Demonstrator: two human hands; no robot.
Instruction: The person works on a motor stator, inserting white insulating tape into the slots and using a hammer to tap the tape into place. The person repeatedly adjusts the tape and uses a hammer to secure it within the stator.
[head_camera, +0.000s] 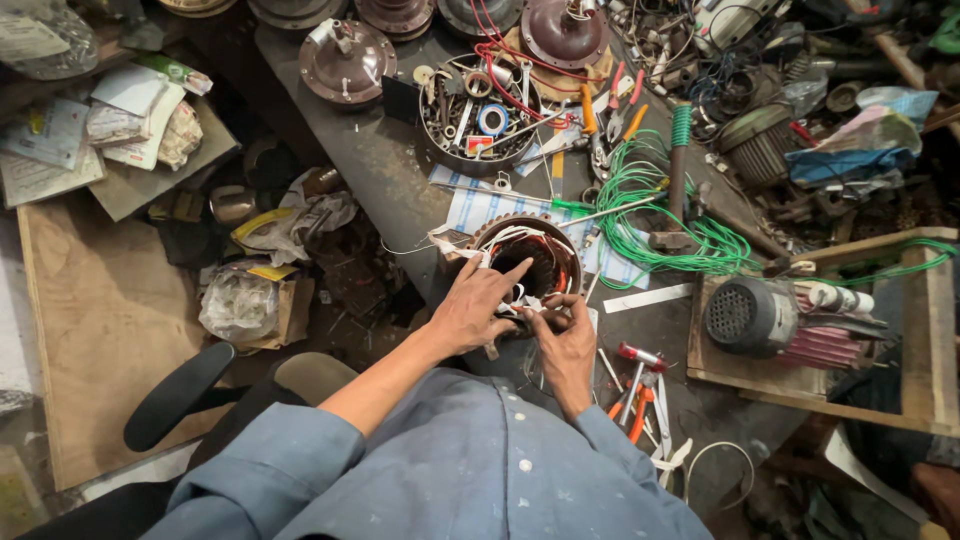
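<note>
A round motor stator (528, 255) with copper windings and white and red leads lies on the dark workbench (385, 170) in front of me. My left hand (478, 308) rests on its near rim, index finger stretched over the windings. My right hand (562, 338) sits just beside it at the stator's near edge, fingers pinched on the thin white wire leads (527, 305). Both sleeves are blue.
A bowl of small parts and tape (478, 118) stands behind the stator. Green wire coil (690, 235) and a hammer (677, 170) lie to the right, red pliers (636, 390) near my right wrist. A grey motor (752, 316) sits on a wooden tray. Clutter fills the floor at left.
</note>
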